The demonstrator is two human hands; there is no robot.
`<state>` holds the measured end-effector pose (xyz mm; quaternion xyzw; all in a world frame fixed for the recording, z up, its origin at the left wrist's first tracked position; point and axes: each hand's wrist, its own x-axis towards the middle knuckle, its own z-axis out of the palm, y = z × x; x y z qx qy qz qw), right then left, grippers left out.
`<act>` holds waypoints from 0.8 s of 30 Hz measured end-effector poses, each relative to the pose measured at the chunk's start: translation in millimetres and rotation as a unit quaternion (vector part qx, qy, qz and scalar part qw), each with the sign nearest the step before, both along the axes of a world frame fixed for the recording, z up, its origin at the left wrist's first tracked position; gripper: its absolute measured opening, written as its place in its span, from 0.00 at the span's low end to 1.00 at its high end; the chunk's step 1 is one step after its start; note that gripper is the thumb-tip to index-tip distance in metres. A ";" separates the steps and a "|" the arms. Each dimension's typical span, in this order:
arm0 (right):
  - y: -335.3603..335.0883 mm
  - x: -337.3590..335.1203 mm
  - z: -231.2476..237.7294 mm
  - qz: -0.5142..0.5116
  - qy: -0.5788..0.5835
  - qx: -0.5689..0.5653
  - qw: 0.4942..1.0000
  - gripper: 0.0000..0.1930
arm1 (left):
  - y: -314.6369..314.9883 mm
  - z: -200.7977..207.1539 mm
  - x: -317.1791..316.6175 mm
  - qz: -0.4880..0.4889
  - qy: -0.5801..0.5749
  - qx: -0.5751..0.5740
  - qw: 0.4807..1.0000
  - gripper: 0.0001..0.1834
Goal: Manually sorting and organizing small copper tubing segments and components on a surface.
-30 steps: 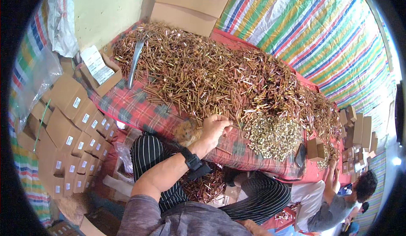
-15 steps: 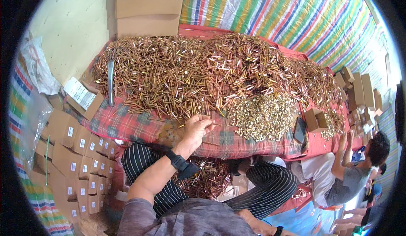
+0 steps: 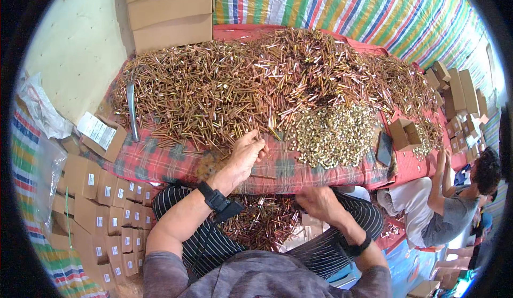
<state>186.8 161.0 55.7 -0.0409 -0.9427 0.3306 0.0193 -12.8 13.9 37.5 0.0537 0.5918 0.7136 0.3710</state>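
Observation:
My left hand [image 3: 247, 155] is over the front edge of the long pile of thin metal rods [image 3: 208, 95], copper- and brass-coloured. Its thumb and fingers pinch together on what looks like one slim rod [image 3: 259, 135], seen only in part. My right hand [image 3: 322, 204] is above my right knee, fingers curled in; whatever it may hold is hidden. Just beyond it lies a heap of small shiny brass-coloured pieces [image 3: 334, 138], like nuts or caps. Between my legs is another heap of rods [image 3: 262, 220], darker and reddish.
A plaid cloth [image 3: 224, 175] covers the padded surface under the piles. A curved metal bar [image 3: 132, 111] lies at the left, near an open carton [image 3: 115, 143]. Stacked small cartons [image 3: 101, 218] stand at my left. A phone [image 3: 384, 148] and small box [image 3: 404, 135] lie right, near a seated co-worker [image 3: 454, 207].
My right hand has come up from low beside my body to above my right knee. My left hand has moved slightly, its fingertips now pointing upward. The view has shifted a little.

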 end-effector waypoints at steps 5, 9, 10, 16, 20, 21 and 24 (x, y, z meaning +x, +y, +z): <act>25.1 -66.8 -25.7 -0.073 -0.002 0.091 0.993 0.08 | 1.1 -12.6 -8.5 -0.033 -0.055 0.021 0.998 0.24; 41.3 -97.5 -48.9 -0.111 0.027 0.105 0.988 0.07 | -0.1 -10.6 -0.6 -0.005 -0.125 0.022 0.992 0.25; 44.7 -105.9 -57.2 -0.108 0.025 0.103 0.988 0.07 | -0.8 -15.0 -1.0 -0.009 -0.136 0.030 0.990 0.25; 38.3 -149.2 -68.0 -0.133 0.136 0.222 0.956 0.10 | 2.8 -26.4 -2.5 -0.012 -0.122 0.027 0.992 0.20; 42.6 -156.2 -76.8 -0.148 0.032 0.168 0.974 0.14 | 8.1 -33.8 -0.6 -0.025 -0.119 0.034 0.992 0.14; 43.1 -156.1 -75.9 -0.142 0.051 0.172 0.973 0.15 | 8.8 -34.5 0.0 -0.026 -0.121 0.033 0.992 0.14; 39.4 -155.0 -70.5 -0.159 0.049 0.205 0.965 0.17 | 11.0 -34.9 1.2 -0.016 -0.124 0.027 0.992 0.12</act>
